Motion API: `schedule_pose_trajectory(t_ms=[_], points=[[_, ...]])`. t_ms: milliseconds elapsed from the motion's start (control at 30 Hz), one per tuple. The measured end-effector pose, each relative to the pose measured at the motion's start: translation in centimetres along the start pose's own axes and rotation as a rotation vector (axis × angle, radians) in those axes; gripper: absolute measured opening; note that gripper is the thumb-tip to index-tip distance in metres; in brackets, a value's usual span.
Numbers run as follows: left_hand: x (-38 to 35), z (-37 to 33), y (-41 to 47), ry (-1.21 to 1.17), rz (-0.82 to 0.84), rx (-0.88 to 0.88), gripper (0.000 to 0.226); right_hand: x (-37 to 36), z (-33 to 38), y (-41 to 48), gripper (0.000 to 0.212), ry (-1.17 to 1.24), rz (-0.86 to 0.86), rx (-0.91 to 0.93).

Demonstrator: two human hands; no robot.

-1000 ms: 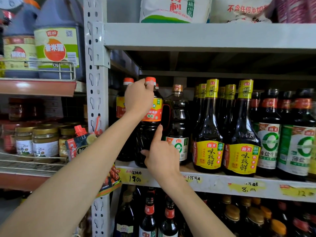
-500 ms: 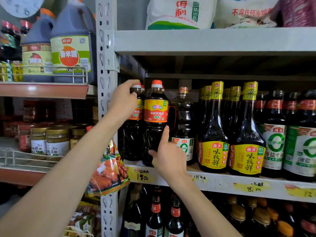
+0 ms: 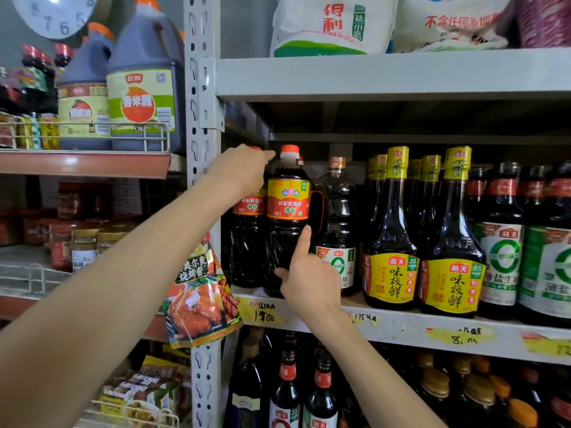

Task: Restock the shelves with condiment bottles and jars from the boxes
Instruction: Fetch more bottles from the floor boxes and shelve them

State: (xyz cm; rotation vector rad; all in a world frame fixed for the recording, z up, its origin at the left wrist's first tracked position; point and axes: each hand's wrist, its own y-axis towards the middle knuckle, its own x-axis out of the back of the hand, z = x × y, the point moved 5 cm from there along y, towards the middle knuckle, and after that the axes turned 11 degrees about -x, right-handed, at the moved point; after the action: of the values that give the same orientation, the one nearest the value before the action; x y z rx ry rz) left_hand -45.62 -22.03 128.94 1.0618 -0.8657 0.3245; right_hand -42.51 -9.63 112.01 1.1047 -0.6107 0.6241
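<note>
While orange-capped bottle [image 3: 287, 217] stands upright at shelf [image 3: 401, 329] front, just right of grey post [image 3: 202, 211], this placement looks nearly done. Right hand [image 3: 309, 279], further right of post, presses straight forefinger and thumb on bottle's side, not wrapped round it. Left hand [image 3: 244, 171] lies over neck of twin bottle [image 3: 248, 242] nearest post; clasp hidden, cannot tell. Boxes out of view, remaining stock unknown.
</note>
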Motion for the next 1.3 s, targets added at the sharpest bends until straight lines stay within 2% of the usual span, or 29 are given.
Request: schedule_pose_trajectory(t_ms=[133, 200, 400, 700, 1300], points=[[-0.9, -0.1, 1.9, 0.136, 0.307, 0.003, 0.073, -0.2, -0.1, 0.0, 0.097, 0.014, 0.001, 0.005], [-1.3, 0.0, 2.2, 0.228, 0.357, -0.001, 0.077, -0.3, -0.1, 0.1, 0.097, 0.016, -0.001, 0.008], [-1.2, 0.5, 2.4, 0.254, 0.306, -0.093, 0.08, -0.5, -0.1, 0.2, 0.097, 0.033, 0.01, 0.014], [-1.0, 0.8, 3.1, 0.281, 0.339, -0.146, 0.087, -0.6, -0.2, 0.4, 0.098, 0.06, 0.034, 0.014], [-1.4, 0.8, 2.7, 0.246, 0.315, -0.113, 0.08, 0.3, 0.5, 0.3, 0.096, 0.038, 0.041, 0.006]])
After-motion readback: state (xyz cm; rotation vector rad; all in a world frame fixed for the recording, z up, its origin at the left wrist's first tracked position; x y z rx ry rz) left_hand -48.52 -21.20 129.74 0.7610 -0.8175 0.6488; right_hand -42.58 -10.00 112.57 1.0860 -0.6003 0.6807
